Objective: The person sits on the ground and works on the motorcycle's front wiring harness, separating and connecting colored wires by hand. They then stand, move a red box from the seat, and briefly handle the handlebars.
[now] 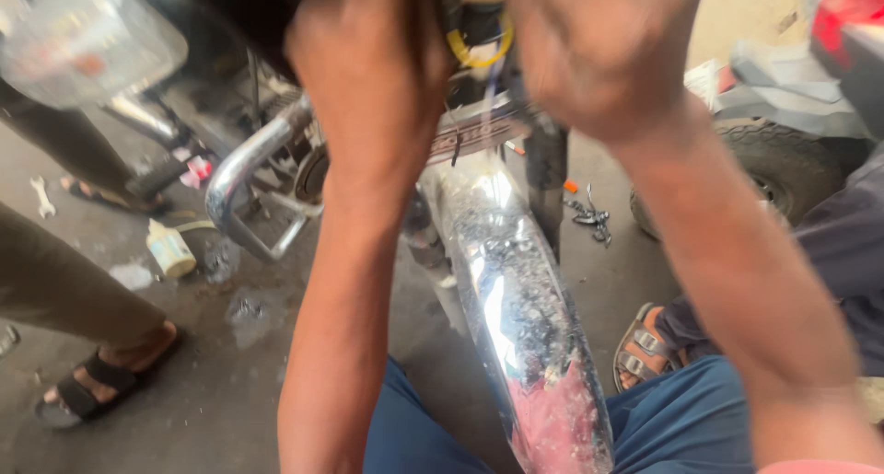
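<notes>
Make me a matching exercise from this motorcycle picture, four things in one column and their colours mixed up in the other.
Things:
1. mudguard
2. ring between the left hand and right hand
3. sandal
4. small bottle

Colours:
A. black
B. cream
C. shiny chrome
D. yellow

Pairs: 1-C, 2-D, 3-A, 4-B

Grey concrete floor (212,410), stained and dusty, wet patches glinting near a small pale plastic bottle (171,248). A wrench (41,196) is lying on the floor at far left. Bystanders' sandalled feet (101,377) are resting on the concrete. A second vehicle's tyre (783,166) is sitting at right. Daylight is washing over a pale wall (746,9) at upper right.
</notes>
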